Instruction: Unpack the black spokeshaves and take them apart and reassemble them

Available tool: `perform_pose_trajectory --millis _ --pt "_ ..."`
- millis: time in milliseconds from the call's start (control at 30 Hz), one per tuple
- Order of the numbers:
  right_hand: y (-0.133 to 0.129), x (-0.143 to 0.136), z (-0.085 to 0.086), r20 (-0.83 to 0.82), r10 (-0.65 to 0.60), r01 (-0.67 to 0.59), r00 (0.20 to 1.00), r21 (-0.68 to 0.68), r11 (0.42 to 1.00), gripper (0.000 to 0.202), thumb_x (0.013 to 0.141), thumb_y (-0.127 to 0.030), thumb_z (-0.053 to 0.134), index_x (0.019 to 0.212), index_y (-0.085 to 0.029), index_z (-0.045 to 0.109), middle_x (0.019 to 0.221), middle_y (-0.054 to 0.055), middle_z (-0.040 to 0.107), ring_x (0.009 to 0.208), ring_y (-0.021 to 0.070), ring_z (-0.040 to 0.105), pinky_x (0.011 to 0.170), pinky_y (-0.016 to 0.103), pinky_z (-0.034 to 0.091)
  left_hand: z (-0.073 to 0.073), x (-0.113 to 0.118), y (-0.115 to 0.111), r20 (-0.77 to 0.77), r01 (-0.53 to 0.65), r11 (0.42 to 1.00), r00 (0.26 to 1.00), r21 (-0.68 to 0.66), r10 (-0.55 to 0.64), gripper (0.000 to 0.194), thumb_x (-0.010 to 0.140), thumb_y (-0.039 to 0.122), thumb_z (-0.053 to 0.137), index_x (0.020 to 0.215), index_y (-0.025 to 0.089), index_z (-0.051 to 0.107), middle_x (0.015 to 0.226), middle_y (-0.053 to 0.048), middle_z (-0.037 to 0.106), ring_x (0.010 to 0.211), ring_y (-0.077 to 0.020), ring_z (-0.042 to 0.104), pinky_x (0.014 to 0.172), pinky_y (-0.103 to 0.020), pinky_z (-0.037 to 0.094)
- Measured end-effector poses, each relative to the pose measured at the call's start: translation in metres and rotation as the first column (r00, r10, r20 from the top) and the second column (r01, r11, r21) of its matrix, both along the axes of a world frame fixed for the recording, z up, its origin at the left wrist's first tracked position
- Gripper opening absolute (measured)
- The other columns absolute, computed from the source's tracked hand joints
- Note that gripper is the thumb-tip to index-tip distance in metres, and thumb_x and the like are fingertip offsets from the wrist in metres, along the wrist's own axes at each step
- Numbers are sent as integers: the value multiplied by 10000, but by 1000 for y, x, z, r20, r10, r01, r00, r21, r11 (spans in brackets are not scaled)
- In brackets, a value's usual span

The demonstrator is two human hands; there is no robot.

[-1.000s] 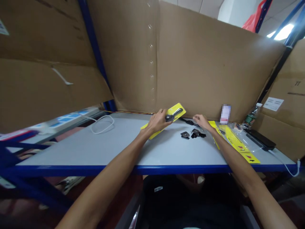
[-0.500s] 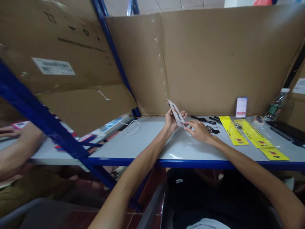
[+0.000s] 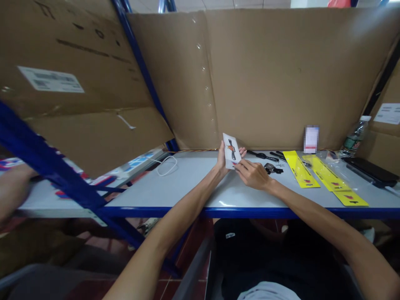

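A white card or thin box (image 3: 229, 146) with a printed picture of a dark watch and an orange patch is held up above the table. My left hand (image 3: 221, 157) grips it from behind and along its left edge, fingertips showing past its right side. At its lower right corner, my right hand (image 3: 253, 173) pinches the edge. Just beyond the right hand lie a black watch (image 3: 271, 168) and a black watch strap (image 3: 262, 156). Yellow printed cards (image 3: 300, 168) rest on the table farther right.
A phone (image 3: 311, 139) leans against the cardboard wall (image 3: 265, 83). Beside it stand a water bottle (image 3: 355, 135) and a black case-like object (image 3: 371, 171). A white cable (image 3: 167, 166) lies at left. A co-worker's arm (image 3: 15, 187) shows beyond the blue post (image 3: 62, 166).
The card has turned so that its printed face shows more fully toward me. Both hands stay on it. The view has shifted slightly, and the co-worker's arm has moved left.
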State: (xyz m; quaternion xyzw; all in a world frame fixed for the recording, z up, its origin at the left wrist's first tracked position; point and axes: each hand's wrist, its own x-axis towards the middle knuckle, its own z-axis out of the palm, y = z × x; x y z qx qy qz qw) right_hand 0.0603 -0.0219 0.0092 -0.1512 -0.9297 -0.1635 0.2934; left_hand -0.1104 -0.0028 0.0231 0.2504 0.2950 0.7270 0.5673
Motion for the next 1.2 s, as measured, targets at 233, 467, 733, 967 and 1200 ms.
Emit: perform_pose_trajectory --millis 233,467,733,967,1200 --pt "5 6 6 -66 -37 19 997 -260 966 271 1030 -323 469 1136 -242 704 1187 120 708 1021 264 694 869 348 529 6 -13 -5 59 42 993 998 -106 -36 745 1021 662 156 1210 142 657 989 -173 742 951 -247 741 942 -381 577" --pt "11 -4 4 -74 99 -123 992 -553 824 168 896 -430 603 894 -290 696 1004 73 727 790 247 660 806 401 563 -2 -21 14 57 232 962 972 -146 -226 799 1008 681 172 1117 60 662 795 -170 706 648 -245 694 636 -362 582" --pt "-2 1 21 -259 147 -281 955 -618 734 170 853 -396 678 730 -280 659 836 60 706 742 246 635 773 412 549 -8 -18 9 -142 196 973 967 -126 -213 695 1016 673 265 991 142 714 793 -121 726 666 -221 691 699 -358 600" --pt "7 -2 12 -326 253 -410 911 -641 649 129 844 -245 772 771 -166 699 782 9 677 674 132 589 691 283 456 -11 -22 12 -55 288 950 953 -124 -297 653 1017 650 362 973 93 700 704 -129 729 628 -244 709 596 -324 579" --pt "11 -3 8 -349 237 -421 907 -704 572 88 825 -168 785 795 -152 704 746 -20 664 666 114 570 688 259 435 -9 -18 9 -51 270 954 959 -132 -279 702 1034 652 268 992 100 700 734 -141 739 661 -252 727 571 -328 584"
